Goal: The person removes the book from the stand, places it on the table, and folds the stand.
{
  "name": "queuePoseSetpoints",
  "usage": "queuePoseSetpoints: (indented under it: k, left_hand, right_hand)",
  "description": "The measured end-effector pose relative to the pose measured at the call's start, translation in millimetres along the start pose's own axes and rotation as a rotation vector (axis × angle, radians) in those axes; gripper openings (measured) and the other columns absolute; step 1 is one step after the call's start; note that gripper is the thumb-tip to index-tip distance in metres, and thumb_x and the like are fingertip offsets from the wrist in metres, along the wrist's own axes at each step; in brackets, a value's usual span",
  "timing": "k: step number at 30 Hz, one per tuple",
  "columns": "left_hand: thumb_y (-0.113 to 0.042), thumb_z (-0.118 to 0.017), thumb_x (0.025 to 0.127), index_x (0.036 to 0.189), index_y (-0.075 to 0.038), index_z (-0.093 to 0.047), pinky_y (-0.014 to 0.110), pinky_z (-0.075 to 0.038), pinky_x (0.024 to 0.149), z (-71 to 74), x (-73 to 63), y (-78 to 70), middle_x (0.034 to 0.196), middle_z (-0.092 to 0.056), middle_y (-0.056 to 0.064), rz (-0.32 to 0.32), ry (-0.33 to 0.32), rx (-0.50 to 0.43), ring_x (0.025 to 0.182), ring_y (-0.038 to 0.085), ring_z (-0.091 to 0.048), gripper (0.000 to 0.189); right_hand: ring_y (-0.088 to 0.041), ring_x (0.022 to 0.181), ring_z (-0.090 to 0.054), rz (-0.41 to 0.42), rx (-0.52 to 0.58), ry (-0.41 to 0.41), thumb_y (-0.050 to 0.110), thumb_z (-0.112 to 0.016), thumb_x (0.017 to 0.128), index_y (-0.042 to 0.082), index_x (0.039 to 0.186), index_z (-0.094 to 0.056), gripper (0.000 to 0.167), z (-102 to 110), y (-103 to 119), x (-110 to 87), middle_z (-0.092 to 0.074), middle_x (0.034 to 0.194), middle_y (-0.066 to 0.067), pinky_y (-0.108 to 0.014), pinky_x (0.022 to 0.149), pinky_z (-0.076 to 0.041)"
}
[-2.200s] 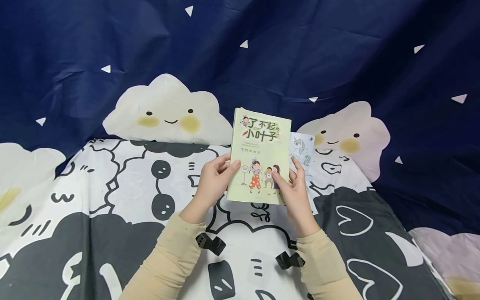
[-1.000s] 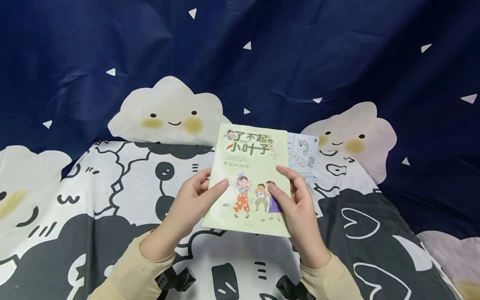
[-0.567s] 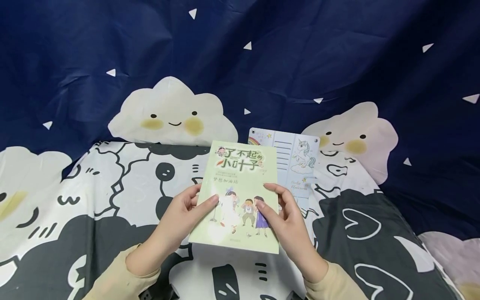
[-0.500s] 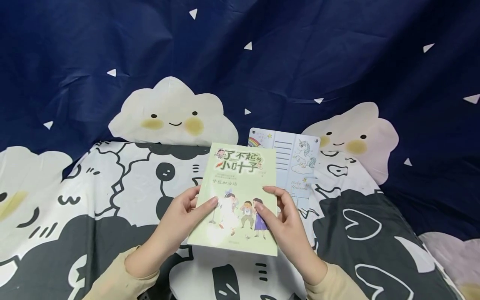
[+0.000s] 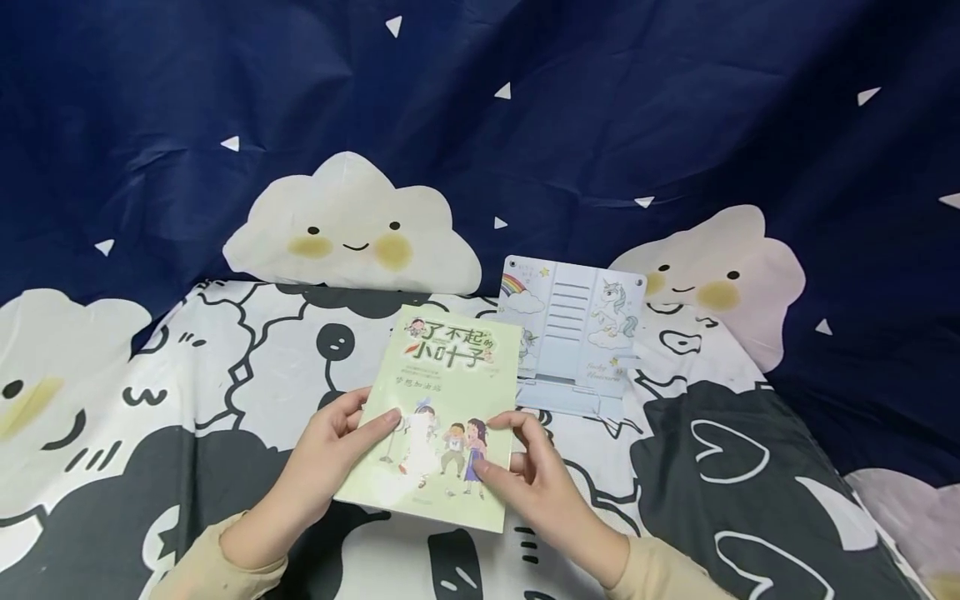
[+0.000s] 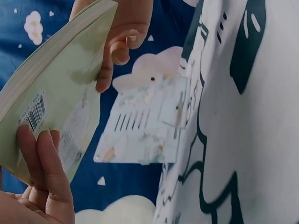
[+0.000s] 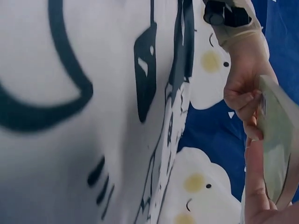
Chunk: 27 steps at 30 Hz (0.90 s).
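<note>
Both hands hold a pale green paperback book (image 5: 457,387), cover facing up, with Chinese lettering and cartoon children. My left hand (image 5: 318,458) grips its left edge, thumb on the cover; in the left wrist view its fingers (image 6: 52,175) press the back cover beside the barcode. On the opposite edge, my right hand (image 5: 543,483) pinches the book with its thumb on the front. Behind and right of the book stands a light blue book stand (image 5: 573,321) with a unicorn, a rainbow and slots, its lower left partly covered by the book.
A black-and-white cartoon-print cloth (image 5: 262,367) covers the surface under the stand. Behind it hangs a dark blue curtain (image 5: 420,75) with cloud faces and small white triangles. A black wrist camera (image 7: 226,14) shows on the left sleeve in the right wrist view.
Both hands have brought the book down, left and nearer to me from in front of the stand. More of the book stand now shows. The grip on the book stays.
</note>
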<state>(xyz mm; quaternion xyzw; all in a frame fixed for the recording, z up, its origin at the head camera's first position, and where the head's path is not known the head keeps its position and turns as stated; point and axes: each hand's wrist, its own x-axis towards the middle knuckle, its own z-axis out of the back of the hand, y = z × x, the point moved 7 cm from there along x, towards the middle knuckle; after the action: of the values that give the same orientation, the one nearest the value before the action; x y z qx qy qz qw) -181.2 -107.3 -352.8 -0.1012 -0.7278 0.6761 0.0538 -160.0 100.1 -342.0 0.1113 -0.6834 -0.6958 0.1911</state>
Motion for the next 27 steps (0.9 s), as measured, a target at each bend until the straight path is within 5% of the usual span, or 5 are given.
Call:
queuePoseSetpoints:
  k: [15,22,27]
  left_hand:
    - [-0.023,-0.062,0.099,0.144,0.005,-0.042,0.034,-0.062,0.062,38.3,11.1,12.3,0.09,-0.076,-0.003,-0.021,-0.007,0.071,0.073,0.018,-0.075,0.056]
    - [-0.023,-0.061,0.099,0.133,0.005,-0.046,0.033,-0.061,0.06,62.1,17.4,9.5,0.085,-0.077,-0.005,-0.037,-0.048,0.09,0.071,0.017,-0.075,0.046]
    - [-0.023,-0.062,0.099,0.122,0.0,-0.048,0.03,-0.06,0.058,78.6,20.7,10.3,0.083,-0.076,-0.005,-0.022,-0.103,0.066,0.068,0.014,-0.074,0.035]
  right_hand:
    - [-0.007,0.076,-0.07,-0.129,0.032,-0.004,0.004,-0.063,0.092,-0.004,0.144,-0.034,0.061,-23,-11,14.7,-0.047,0.135,-0.028,-0.022,0.068,-0.057]
    - [-0.008,0.073,-0.07,-0.111,0.033,-0.007,0.002,-0.063,0.09,-0.001,0.148,-0.037,0.063,-32,-12,32.9,-0.07,0.095,-0.034,-0.022,0.067,-0.055]
    - [-0.007,0.068,-0.068,-0.093,0.015,-0.028,0.002,-0.064,0.091,0.005,0.149,-0.04,0.063,-38,-14,47.3,-0.072,0.08,-0.024,-0.022,0.067,-0.055]
